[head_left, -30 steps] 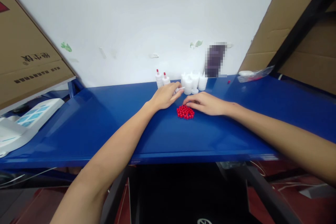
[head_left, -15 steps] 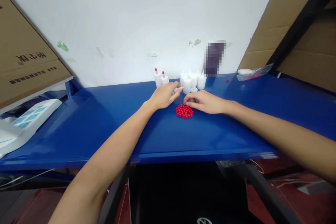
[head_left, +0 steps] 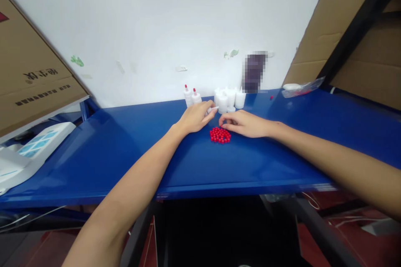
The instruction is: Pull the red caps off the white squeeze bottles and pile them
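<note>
My left hand [head_left: 197,116] is closed around a white squeeze bottle, mostly hidden by the fingers; its white nozzle [head_left: 214,108] points to the right. On the blue table just below, small red caps [head_left: 220,135] lie in a loose pile. At the pile's far edge, my right hand [head_left: 242,123] has thumb and forefinger pinched together, with a bit of red cap [head_left: 221,126] showing at their tips. Behind the left hand stand two white bottles [head_left: 188,96] with red caps on their nozzles. Several white bottles [head_left: 223,103] without red caps are grouped beyond both hands.
The blue table [head_left: 125,154] runs along a white wall. A white device with blue panels [head_left: 37,144] sits at the left. Toward the back right are a stray red cap [head_left: 271,97] and a clear plastic bag [head_left: 302,88]. Cardboard [head_left: 34,62] stands at the left.
The view has shifted slightly. Both hands keep nearly the same places and grips, the right fingertips still at the edge of the red caps.
</note>
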`<state>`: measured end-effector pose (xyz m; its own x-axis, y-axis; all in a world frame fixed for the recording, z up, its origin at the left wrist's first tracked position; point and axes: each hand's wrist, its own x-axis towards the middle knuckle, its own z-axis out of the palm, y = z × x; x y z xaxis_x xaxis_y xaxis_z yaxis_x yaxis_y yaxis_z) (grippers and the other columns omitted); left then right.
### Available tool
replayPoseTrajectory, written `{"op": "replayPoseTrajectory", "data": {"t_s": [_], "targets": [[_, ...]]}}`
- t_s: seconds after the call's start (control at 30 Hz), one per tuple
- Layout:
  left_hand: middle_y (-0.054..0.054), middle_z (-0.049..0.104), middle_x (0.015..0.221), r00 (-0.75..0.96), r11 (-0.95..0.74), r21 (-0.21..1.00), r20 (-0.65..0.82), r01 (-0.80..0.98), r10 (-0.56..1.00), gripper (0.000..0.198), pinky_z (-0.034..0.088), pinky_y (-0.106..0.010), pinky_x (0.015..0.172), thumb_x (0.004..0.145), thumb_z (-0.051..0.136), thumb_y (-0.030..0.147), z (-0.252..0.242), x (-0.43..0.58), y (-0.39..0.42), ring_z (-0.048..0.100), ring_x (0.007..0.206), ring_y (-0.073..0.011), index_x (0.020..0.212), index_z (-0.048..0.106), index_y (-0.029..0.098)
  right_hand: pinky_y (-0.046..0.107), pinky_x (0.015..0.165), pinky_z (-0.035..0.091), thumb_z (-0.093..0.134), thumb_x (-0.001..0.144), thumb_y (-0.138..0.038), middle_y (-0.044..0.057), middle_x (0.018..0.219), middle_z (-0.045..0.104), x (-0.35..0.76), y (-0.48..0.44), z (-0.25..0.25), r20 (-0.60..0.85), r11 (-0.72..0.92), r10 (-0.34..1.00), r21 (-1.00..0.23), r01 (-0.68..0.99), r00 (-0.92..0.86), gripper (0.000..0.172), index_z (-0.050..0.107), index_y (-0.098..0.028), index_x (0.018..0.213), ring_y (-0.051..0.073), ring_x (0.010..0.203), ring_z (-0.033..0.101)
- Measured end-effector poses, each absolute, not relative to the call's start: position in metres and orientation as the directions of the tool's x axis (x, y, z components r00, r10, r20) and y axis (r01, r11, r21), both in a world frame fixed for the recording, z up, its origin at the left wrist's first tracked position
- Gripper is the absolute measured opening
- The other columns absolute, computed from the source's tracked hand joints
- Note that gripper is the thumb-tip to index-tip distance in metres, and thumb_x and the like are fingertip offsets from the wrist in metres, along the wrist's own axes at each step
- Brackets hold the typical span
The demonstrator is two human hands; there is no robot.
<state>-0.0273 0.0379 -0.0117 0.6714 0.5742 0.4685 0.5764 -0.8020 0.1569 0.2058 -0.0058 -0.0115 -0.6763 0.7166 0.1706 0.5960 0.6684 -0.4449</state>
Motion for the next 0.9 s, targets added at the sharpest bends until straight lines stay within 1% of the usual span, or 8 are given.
{"op": "replayPoseTrajectory", "data": {"t_s": [0.47, 0.6, 0.77, 0.9], "targets": [[-0.008, 0.072, 0.102, 0.671, -0.805, 0.163, 0.472, 0.571, 0.572, 0.037, 0.045, -0.033, 0.073, 0.107, 0.035, 0.045, -0.0125, -0.0279, 0.0377, 0.064, 0.086, -0.0211, 0.110, 0.060, 0.017, 0.030, 0.065, 0.038, 0.052, 0.096, -0.027, -0.001, 0.074, 0.061, 0.2064, -0.0040, -0.0126, 0.172, 0.673, 0.711, -0.446, 0.590, -0.681, 0.014, 0.060, -0.019, 0.104, 0.015, 0.065, 0.054], [-0.008, 0.072, 0.100, 0.670, -0.801, 0.162, 0.468, 0.576, 0.577, 0.037, 0.044, -0.033, 0.072, 0.106, 0.036, 0.045, -0.0122, -0.0270, 0.0369, 0.063, 0.084, -0.0210, 0.110, 0.061, 0.017, 0.029, 0.064, 0.038, 0.052, 0.094, -0.025, -0.001, 0.073, 0.061, 0.2068, -0.0034, -0.0131, 0.173, 0.673, 0.712, -0.442, 0.592, -0.681, 0.015, 0.059, -0.019, 0.106, 0.014, 0.064, 0.055], [-0.009, 0.072, 0.101, 0.669, -0.800, 0.167, 0.466, 0.576, 0.579, 0.038, 0.046, -0.033, 0.074, 0.106, 0.035, 0.044, -0.0114, -0.0265, 0.0364, 0.064, 0.086, -0.0216, 0.109, 0.061, 0.017, 0.027, 0.062, 0.038, 0.053, 0.088, -0.016, -0.002, 0.070, 0.061, 0.2074, -0.0032, -0.0126, 0.178, 0.668, 0.719, -0.443, 0.598, -0.672, 0.021, 0.060, -0.019, 0.108, 0.014, 0.062, 0.055], [-0.009, 0.072, 0.103, 0.668, -0.796, 0.155, 0.464, 0.585, 0.582, 0.038, 0.046, -0.033, 0.075, 0.106, 0.035, 0.044, -0.0122, -0.0263, 0.0374, 0.065, 0.088, -0.0221, 0.110, 0.061, 0.017, 0.028, 0.064, 0.039, 0.051, 0.089, -0.015, -0.002, 0.070, 0.062, 0.2073, -0.0030, -0.0118, 0.180, 0.673, 0.718, -0.427, 0.605, -0.672, 0.018, 0.060, -0.018, 0.105, 0.014, 0.062, 0.056]]}}
